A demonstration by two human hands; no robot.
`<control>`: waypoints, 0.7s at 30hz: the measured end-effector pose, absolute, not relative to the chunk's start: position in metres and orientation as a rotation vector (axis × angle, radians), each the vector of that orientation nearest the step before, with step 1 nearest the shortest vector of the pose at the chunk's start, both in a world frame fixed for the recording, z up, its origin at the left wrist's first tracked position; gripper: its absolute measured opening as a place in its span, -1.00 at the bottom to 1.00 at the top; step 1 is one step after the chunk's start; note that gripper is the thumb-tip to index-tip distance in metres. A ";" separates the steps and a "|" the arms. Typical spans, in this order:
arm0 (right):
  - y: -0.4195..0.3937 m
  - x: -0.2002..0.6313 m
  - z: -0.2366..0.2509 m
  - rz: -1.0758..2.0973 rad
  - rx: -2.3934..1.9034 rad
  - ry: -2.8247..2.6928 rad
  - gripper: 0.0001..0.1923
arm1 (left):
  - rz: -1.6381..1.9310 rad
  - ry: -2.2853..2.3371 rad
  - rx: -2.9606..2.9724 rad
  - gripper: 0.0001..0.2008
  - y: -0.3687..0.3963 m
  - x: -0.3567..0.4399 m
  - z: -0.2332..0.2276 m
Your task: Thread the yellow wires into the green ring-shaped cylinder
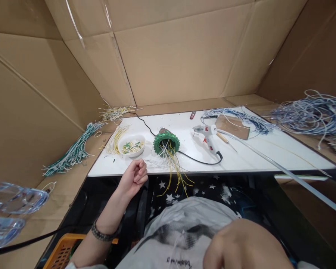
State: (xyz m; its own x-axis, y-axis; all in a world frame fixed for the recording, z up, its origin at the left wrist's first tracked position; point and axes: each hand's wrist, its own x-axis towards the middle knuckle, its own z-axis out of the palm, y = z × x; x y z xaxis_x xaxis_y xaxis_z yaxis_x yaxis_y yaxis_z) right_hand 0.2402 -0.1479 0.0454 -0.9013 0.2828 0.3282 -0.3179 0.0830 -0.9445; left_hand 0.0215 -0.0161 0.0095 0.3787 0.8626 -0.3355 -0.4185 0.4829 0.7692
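Observation:
My left hand (133, 176) hangs at the near edge of the white board (268, 151), its fingers curled shut. Thin white wires from the green cone-shaped piece (166, 141) reach up to its fingertips; I cannot tell whether any is pinched. The cone lies on its side, and yellow and white wires spill from its open end over the board's edge. A white bowl (132, 146) of small green and yellow parts sits just beyond the hand. My right hand (240, 246) is close to the camera over my shirt, blurred, with its fingers hidden.
A white glue gun (207, 133) with a black cord lies right of the cone, near a cardboard piece (232, 127). Wire bundles: yellow (116, 138), green-white (72, 151), blue-white (310, 114). A long pale rod (282, 168) crosses the right side. Cardboard walls enclose everything. An orange crate (60, 252) sits below.

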 end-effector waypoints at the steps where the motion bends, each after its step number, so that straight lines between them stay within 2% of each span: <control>1: -0.148 0.238 0.041 1.846 -0.063 -1.816 -0.70 | 0.893 0.811 0.640 -0.70 -0.016 0.022 0.009; 3: -0.146 0.232 0.030 1.714 -0.288 -1.535 -0.75 | 0.895 0.815 0.640 -0.69 -0.016 0.022 0.008; 7: -0.152 0.226 0.008 1.550 -0.754 -1.108 -0.67 | 0.905 0.810 0.649 -0.68 -0.015 0.021 0.007; 11: -0.175 0.236 0.005 1.607 -0.881 -0.864 -0.67 | 0.892 0.803 0.665 -0.69 -0.015 0.021 0.007; 14: -0.179 0.240 0.022 1.663 -0.897 -0.696 -0.71 | 0.888 0.803 0.660 -0.68 -0.014 0.021 0.006; 16: -0.172 0.239 0.040 1.858 -0.872 -0.617 -0.74 | 0.892 0.798 0.659 -0.68 -0.014 0.021 0.006; 19: -0.156 0.238 0.063 2.450 -0.754 -0.500 -0.67 | 0.899 0.792 0.666 -0.70 -0.015 0.021 0.006; 21: -0.152 0.238 0.068 2.602 -0.761 -0.259 -0.64 | 0.896 0.796 0.666 -0.70 -0.015 0.021 0.006</control>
